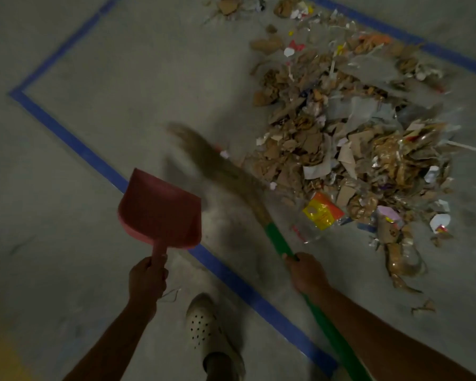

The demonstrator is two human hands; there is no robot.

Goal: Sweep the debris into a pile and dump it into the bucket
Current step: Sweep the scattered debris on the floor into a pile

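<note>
Head view looks down at a grey concrete floor (121,78) marked with a blue tape line (74,144), which turns a corner near the floor's left edge and runs diagonally down toward the bottom edge.

The left hand (147,276) grips the short handle of a red dustpan (160,213), fingers curled round it. The pan is held out in front over the tape line, its open mouth pointing away from the person. The right hand (307,273) is wrapped round the green handle of a broom (275,240), and the handle passes under the right forearm toward the bottom edge. The broom's brown bristles (217,166) stretch up and left from the handle and are blurred. Whether they touch the floor cannot be told. They lie between the dustpan and the debris pile (355,138), just beside the pile's left edge.

The pile lies inside the taped outline, toward the right edge: torn cardboard, paper scraps and clear plastic wrap heaped together. A yellow-and-orange packet (323,211) lies at its near edge, close to the broom handle. Looser debris (231,5) trails toward the top edge, apart from the main heap. A small scrap (425,307) sits alone below the pile.

A pale perforated shoe (206,328) stands between the two arms, just left of the tape.
</note>
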